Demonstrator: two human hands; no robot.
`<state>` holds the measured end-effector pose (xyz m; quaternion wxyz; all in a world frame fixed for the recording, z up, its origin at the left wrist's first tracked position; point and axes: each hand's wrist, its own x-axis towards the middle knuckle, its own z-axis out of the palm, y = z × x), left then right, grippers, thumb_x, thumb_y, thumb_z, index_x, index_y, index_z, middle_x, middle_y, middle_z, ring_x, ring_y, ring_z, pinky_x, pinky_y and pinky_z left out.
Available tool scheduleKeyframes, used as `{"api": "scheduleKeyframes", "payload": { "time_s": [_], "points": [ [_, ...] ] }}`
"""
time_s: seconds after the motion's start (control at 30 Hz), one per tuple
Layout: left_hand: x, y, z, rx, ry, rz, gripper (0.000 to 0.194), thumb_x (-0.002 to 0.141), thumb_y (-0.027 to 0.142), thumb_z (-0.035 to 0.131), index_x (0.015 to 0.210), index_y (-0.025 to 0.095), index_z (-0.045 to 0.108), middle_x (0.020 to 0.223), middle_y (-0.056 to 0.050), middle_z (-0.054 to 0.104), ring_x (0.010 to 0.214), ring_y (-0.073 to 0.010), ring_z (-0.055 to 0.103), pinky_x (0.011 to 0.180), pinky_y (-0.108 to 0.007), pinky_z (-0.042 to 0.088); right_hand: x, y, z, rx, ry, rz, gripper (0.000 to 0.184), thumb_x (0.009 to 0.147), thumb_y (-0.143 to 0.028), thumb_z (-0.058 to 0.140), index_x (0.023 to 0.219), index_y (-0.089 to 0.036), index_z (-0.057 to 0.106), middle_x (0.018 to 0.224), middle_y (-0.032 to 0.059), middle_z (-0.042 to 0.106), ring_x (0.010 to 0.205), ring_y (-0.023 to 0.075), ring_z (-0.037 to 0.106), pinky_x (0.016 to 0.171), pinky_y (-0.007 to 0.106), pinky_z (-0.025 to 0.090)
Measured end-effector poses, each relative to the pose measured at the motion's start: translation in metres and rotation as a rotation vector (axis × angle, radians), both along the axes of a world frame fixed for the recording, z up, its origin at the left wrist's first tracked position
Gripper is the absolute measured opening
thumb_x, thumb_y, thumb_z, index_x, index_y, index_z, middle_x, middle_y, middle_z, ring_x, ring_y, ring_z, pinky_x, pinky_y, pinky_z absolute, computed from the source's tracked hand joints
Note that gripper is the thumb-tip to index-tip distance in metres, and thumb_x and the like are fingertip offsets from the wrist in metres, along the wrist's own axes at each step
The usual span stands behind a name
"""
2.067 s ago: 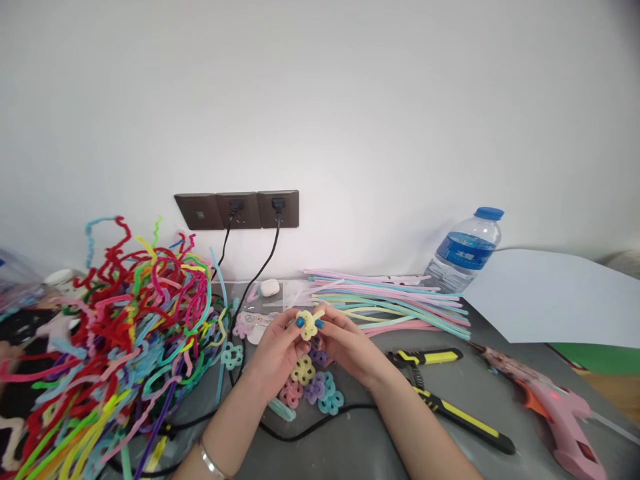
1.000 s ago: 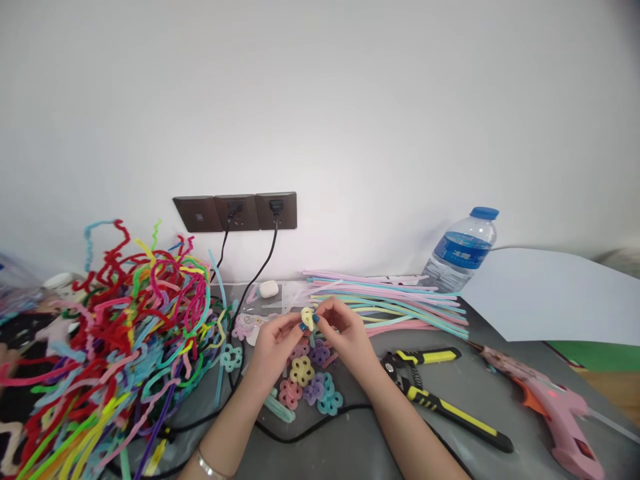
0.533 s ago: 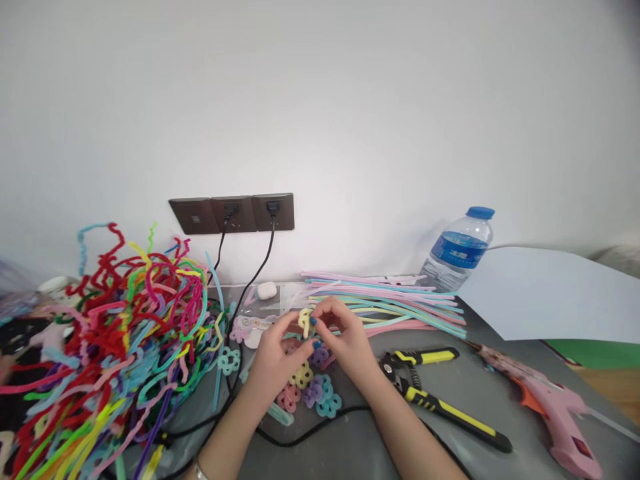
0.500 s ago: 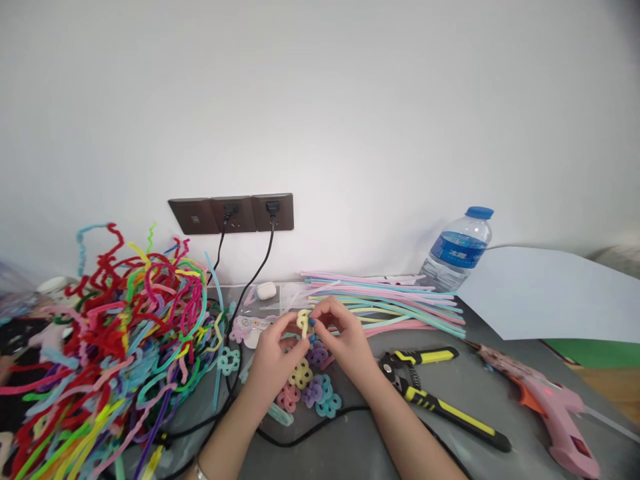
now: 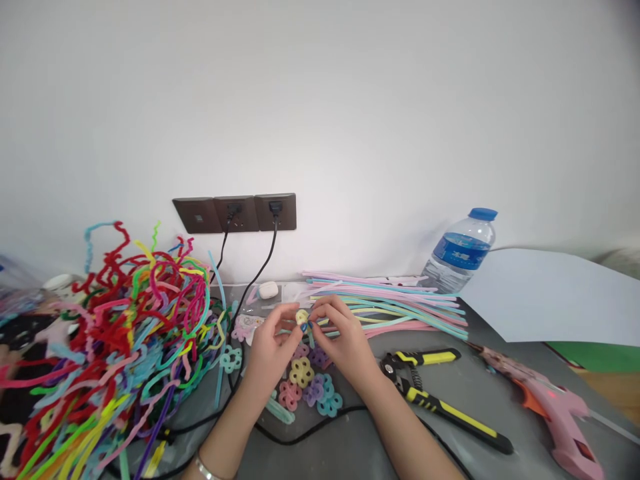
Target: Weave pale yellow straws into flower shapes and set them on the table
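Observation:
Between my two hands is a small pale yellow looped pipe cleaner [image 5: 302, 317]. My left hand [image 5: 274, 340] pinches it from the left, thumb and fingertips closed round it. From the right, my right hand [image 5: 343, 337] meets it with thumb and index finger, the blue nails close together. Just below on the table lie several pipe-cleaner flowers: a yellow flower [image 5: 301, 372], a pink flower [image 5: 289, 395], a purple flower [image 5: 315, 390] and a light blue flower [image 5: 330, 397]. A mint flower [image 5: 231, 359] rests left of my left hand.
A tangled heap of coloured pipe cleaners [image 5: 145, 333] fills the left. Straight pastel pipe cleaners [image 5: 400, 307] lie behind my hands. To the right are yellow-black pliers [image 5: 445, 407], a pink glue gun [image 5: 555, 407], a water bottle [image 5: 463, 250] and white paper [image 5: 550, 293]. A black cable [image 5: 295, 442] crosses the table.
The yellow looped piece has turned in my fingers and its loops now look more bunched. My fingertips have drawn closer together. The whole view has shifted slightly.

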<state>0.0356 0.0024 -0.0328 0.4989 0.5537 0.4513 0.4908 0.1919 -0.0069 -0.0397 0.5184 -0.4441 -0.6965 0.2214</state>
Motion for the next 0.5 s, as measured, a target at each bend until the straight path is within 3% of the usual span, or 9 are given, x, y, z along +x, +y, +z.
{"api": "scheduleKeyframes", "payload": {
  "time_s": [0.07, 0.2, 0.37, 0.5],
  "points": [
    [-0.001, 0.0012, -0.0004, 0.014, 0.045, -0.013, 0.022, 0.073, 0.023, 0.067, 0.093, 0.018, 0.07, 0.093, -0.008, 0.071, 0.086, -0.0211, 0.066, 0.073, -0.027, 0.054, 0.0006, 0.0006, -0.0015, 0.02, -0.021, 0.0, 0.019, 0.08, -0.006, 0.052, 0.085, -0.023, 0.059, 0.097, 0.0071, 0.056, 0.094, 0.0211, 0.056, 0.065, 0.027, 0.049],
    [-0.002, 0.0046, -0.0022, 0.014, 0.083, -0.036, 0.021, 0.072, 0.028, 0.065, 0.088, 0.015, 0.07, 0.086, -0.008, 0.072, 0.083, -0.022, 0.067, 0.074, -0.03, 0.053, 0.0011, 0.0025, -0.0035, 0.061, -0.085, 0.029, 0.019, 0.081, -0.004, 0.051, 0.084, -0.021, 0.059, 0.091, 0.0052, 0.06, 0.091, 0.02, 0.057, 0.073, 0.029, 0.048],
    [-0.003, 0.0071, -0.001, -0.034, 0.086, -0.12, 0.019, 0.075, 0.033, 0.062, 0.072, 0.015, 0.067, 0.062, -0.001, 0.064, 0.06, -0.0164, 0.06, 0.057, -0.025, 0.048, 0.0007, 0.0019, -0.0017, 0.118, -0.162, 0.012, 0.016, 0.085, -0.007, 0.052, 0.083, -0.021, 0.058, 0.084, 0.0036, 0.061, 0.082, 0.0185, 0.057, 0.072, 0.029, 0.044],
    [-0.0042, 0.0067, -0.0027, -0.069, 0.071, -0.126, 0.02, 0.077, 0.033, 0.063, 0.074, 0.014, 0.069, 0.062, -0.001, 0.063, 0.059, -0.0151, 0.06, 0.056, -0.023, 0.047, 0.0, 0.0007, -0.0006, 0.161, -0.241, -0.009, 0.015, 0.087, -0.008, 0.053, 0.082, -0.021, 0.059, 0.084, 0.0046, 0.061, 0.08, 0.0187, 0.056, 0.07, 0.028, 0.044]
  ]
}}
